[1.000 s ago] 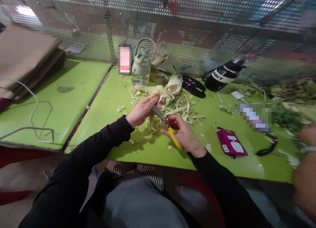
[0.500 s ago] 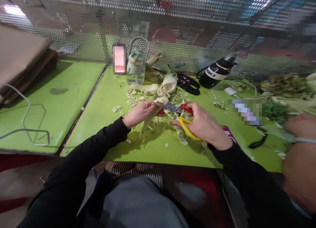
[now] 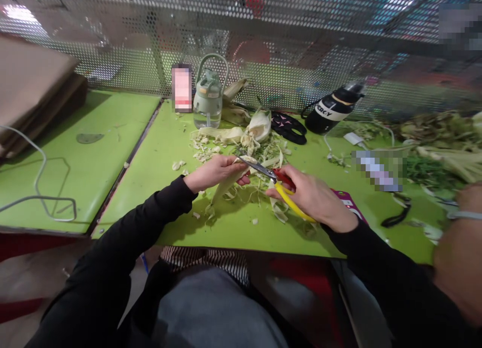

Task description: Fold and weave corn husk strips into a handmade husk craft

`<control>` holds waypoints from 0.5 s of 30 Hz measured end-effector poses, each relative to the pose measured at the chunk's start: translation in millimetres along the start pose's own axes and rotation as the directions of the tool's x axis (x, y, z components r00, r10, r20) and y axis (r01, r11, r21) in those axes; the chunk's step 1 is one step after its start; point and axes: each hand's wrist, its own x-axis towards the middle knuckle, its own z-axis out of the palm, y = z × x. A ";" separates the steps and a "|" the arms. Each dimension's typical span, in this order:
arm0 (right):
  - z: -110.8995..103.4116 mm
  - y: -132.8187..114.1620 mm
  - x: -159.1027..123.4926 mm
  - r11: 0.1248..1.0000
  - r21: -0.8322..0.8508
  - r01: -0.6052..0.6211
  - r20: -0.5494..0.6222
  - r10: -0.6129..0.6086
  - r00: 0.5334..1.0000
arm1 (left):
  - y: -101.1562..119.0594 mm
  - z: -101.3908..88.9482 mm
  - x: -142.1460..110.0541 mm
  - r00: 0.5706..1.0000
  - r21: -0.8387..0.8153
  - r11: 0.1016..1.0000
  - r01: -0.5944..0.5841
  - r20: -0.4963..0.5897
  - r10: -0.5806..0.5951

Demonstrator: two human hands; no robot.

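Note:
My left hand [image 3: 214,173] is closed on a pale green corn husk [image 3: 225,187] over the green table, and the husk's tail hangs down below the fingers. In my right hand [image 3: 314,195] is a pair of scissors [image 3: 291,201] with one red and one yellow handle. Their blades point left and lie at the husk's upper end, close to my left fingertips. Small cut husk pieces [image 3: 205,152] and thin shreds lie under and around both hands. Just behind the blades rests a pale husk bundle [image 3: 259,126].
At the back stand a phone [image 3: 182,89], a pale green bottle [image 3: 208,104] and a tilted black bottle [image 3: 327,112], before a perforated metal screen [image 3: 124,51]. Cardboard [image 3: 33,87] lies left. Another person's arm [image 3: 461,247] is at the right, near piled husks [image 3: 437,127].
The scissors have shifted slightly down and right with my right hand, and their blades look closer together. My left hand still holds the husk. The other person's hand has moved right.

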 end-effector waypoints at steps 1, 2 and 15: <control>0.4 -0.2 -1.5 1.000 -0.012 0.011 -0.003 -0.011 1.000 | 0.9 -0.1 -0.5 1.000 0.019 1.000 -0.001 0.003 0.001; 1.0 -0.1 -3.1 1.000 -0.024 0.018 -0.006 -0.018 1.000 | 1.6 -0.3 -1.0 1.000 0.035 0.999 -0.004 0.005 0.004; 24.2 46.5 17.2 0.938 -0.182 -0.296 0.010 0.303 0.953 | -10.3 -1.8 8.1 0.995 -0.371 0.925 0.081 -0.021 -0.096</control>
